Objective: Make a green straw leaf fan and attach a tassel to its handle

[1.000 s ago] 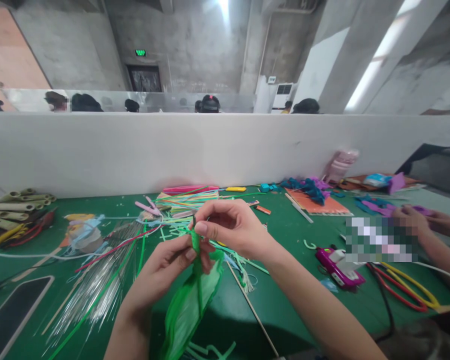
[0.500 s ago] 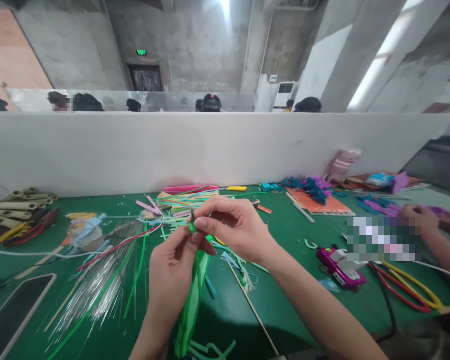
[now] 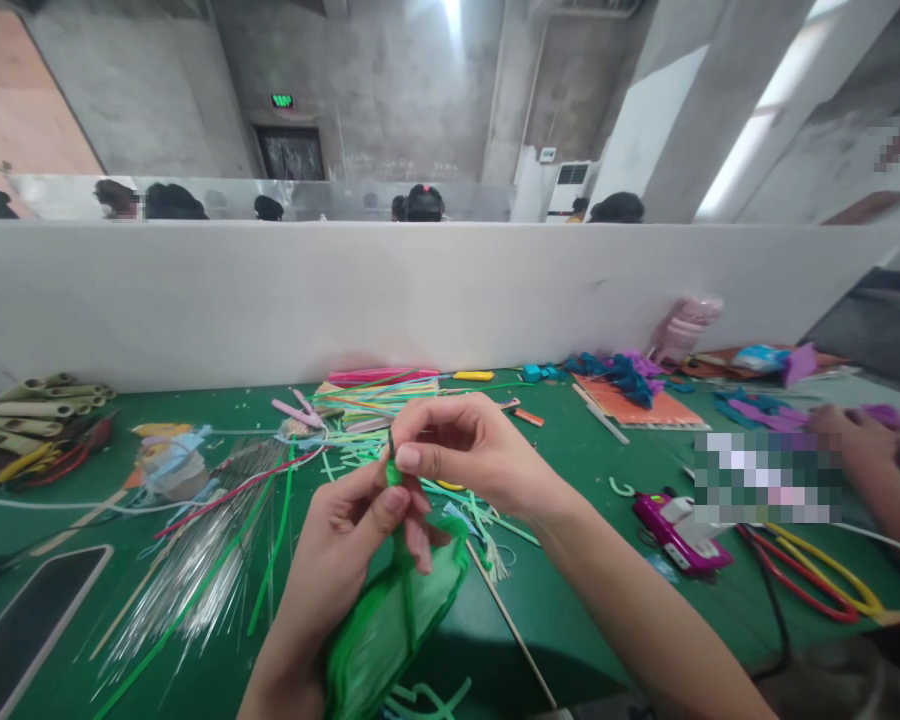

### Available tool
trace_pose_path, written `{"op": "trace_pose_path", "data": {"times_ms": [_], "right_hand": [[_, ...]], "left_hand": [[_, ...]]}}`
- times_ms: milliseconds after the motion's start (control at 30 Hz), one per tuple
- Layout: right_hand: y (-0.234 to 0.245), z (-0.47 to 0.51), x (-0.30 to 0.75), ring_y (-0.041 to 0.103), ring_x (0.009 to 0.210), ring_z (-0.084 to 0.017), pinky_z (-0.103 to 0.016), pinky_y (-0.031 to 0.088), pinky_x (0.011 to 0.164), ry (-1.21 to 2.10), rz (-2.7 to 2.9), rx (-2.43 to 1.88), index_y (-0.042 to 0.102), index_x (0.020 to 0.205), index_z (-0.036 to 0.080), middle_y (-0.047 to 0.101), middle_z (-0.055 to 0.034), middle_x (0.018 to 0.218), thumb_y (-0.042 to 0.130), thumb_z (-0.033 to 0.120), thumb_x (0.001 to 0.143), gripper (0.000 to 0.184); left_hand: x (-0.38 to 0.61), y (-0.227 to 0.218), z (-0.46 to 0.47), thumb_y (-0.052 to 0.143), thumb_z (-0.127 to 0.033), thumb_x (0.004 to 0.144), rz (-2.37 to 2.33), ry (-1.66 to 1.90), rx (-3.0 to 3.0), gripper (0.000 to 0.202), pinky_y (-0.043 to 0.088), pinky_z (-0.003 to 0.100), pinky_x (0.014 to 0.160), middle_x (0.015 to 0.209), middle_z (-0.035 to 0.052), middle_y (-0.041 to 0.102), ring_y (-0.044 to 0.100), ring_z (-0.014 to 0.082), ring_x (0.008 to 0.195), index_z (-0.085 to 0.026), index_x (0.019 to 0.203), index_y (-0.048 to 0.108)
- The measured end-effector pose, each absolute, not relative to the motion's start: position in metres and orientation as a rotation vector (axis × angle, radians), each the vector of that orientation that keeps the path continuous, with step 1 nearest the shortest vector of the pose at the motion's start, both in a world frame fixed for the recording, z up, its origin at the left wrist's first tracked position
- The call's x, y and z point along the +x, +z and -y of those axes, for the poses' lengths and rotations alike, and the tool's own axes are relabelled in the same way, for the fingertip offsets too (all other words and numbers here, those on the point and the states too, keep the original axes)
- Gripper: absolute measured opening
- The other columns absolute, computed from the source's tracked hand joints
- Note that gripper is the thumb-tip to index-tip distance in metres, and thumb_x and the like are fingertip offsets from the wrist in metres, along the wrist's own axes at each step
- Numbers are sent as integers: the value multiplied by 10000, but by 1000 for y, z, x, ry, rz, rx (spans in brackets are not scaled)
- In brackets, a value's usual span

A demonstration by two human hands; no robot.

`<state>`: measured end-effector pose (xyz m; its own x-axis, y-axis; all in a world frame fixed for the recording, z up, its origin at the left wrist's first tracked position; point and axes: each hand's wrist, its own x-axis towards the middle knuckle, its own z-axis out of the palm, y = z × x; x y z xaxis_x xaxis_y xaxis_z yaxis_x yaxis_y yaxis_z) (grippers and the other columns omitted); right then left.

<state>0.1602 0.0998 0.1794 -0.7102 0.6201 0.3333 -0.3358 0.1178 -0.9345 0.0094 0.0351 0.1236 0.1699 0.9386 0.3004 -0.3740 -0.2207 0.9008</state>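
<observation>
A translucent green leaf-shaped piece point(image 3: 390, 620) with darker green edges and a midline hangs below my hands, its stem end pointing up. My left hand point(image 3: 345, 540) is closed, thumb and fingers pinching the green-wrapped stem. Just above that grip, my right hand point(image 3: 457, 450) pinches at the top of the stem, where a dark thin tip point(image 3: 391, 444) sticks out. Whether the right fingers also hold a strip of wrapping is hidden.
Clear thin strands point(image 3: 202, 560) and a phone point(image 3: 34, 635) lie left. Bundled coloured strips point(image 3: 379, 400) lie behind my hands, a thin stick point(image 3: 510, 620) nearer. Right are a purple power strip point(image 3: 682, 540), scissors handles point(image 3: 817, 570) and another person's hands point(image 3: 859, 440). A white partition point(image 3: 420, 300) stands behind.
The leaf-shaped piece has turned from edge-on to showing its broad face, swinging to the right at its upper part. Both hands keep their pinch near the stem, with the left fingers shifted slightly.
</observation>
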Motion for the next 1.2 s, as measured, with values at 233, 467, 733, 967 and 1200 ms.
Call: {"op": "trace_pose_path", "data": {"times_ms": [233,467,733,967,1200], "right_hand": [[180,-103,160,652,614,-75,-200,542,602,1830,1667,-168,701,811,165,667,41,709,807,202,802,112],[181,-97,164,623,678,-87,-218,512,624,1596,1784,-216,748,867,191,675,11,770,654,356,946,206],[172,-79,165,659,728,-128,-267,543,638,1370,1793,-362,732,1049,214,694,-23,890,703,350,903,202],[147,-89,155,661,925,-169,-303,525,745,856,1932,-673,721,1097,193,714,-68,1058,606,244,945,197],[103,-111,143,673,880,-174,-291,506,725,806,2113,-921,730,1066,191,739,-53,986,593,224,945,187]], "left_hand": [[7,125,-28,678,-363,920,-469,1252,1096,222,637,317,706,551,-25,668,672,114,482,-182,819,758],[2,127,-28,668,-340,930,-519,1278,1120,192,635,326,737,590,-22,693,685,119,519,-192,844,757],[-3,130,-21,668,-372,925,-781,1391,1292,206,565,222,623,606,-12,701,682,124,571,-205,821,728],[-16,118,-16,645,-366,938,-1171,1576,1466,169,552,199,604,658,-22,685,665,114,590,-223,908,729],[-23,109,-16,590,-367,973,-1330,1935,1346,197,528,206,504,746,-29,693,642,89,502,-219,1075,671]]}}
